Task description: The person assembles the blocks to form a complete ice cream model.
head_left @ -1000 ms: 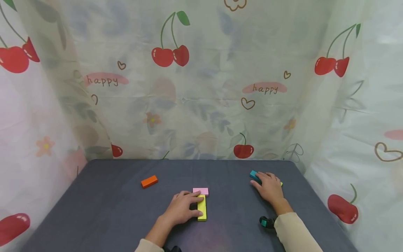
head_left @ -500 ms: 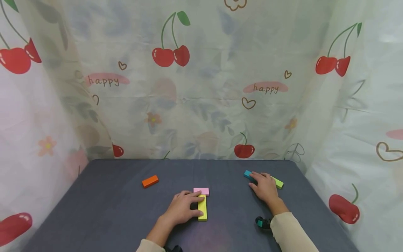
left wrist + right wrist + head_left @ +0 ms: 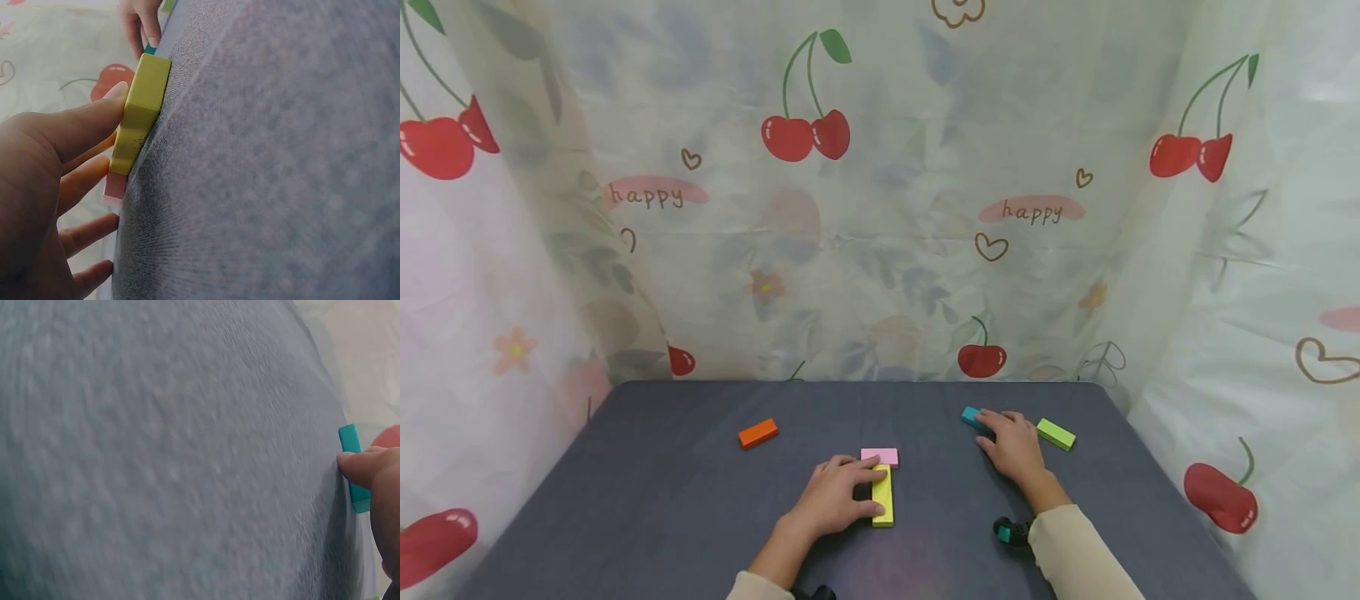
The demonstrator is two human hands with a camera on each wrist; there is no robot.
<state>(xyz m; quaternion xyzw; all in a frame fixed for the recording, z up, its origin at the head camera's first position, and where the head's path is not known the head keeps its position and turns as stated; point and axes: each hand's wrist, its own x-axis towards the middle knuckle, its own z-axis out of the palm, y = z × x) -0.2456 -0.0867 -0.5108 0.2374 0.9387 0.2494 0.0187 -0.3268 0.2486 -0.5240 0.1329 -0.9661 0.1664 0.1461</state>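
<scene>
A yellow block [image 3: 883, 493] lies lengthwise on the dark table, its far end against a pink block [image 3: 887, 456] set crosswise. My left hand [image 3: 831, 496] holds the yellow block with thumb and index finger, and another fingertip reaches the pink one. In the left wrist view, the thumb lies along the yellow block [image 3: 147, 94], with the other fingers spread behind. Farther right, my right hand [image 3: 1017, 448] grips a blue block [image 3: 972, 417], partly hidden under the fingers. The right wrist view shows its thumb across the blue block [image 3: 349, 439], close over the cloth.
A green block [image 3: 1056, 434] lies just right of my right hand. Toward the back left is an orange block [image 3: 757, 433]. A curtain [image 3: 887, 208] printed with cherries hangs behind the table [image 3: 647, 508] and along both sides.
My right hand has slid left with the blue block, away from the green block, which now shows fully. The left hand and the yellow and pink blocks stay in place.
</scene>
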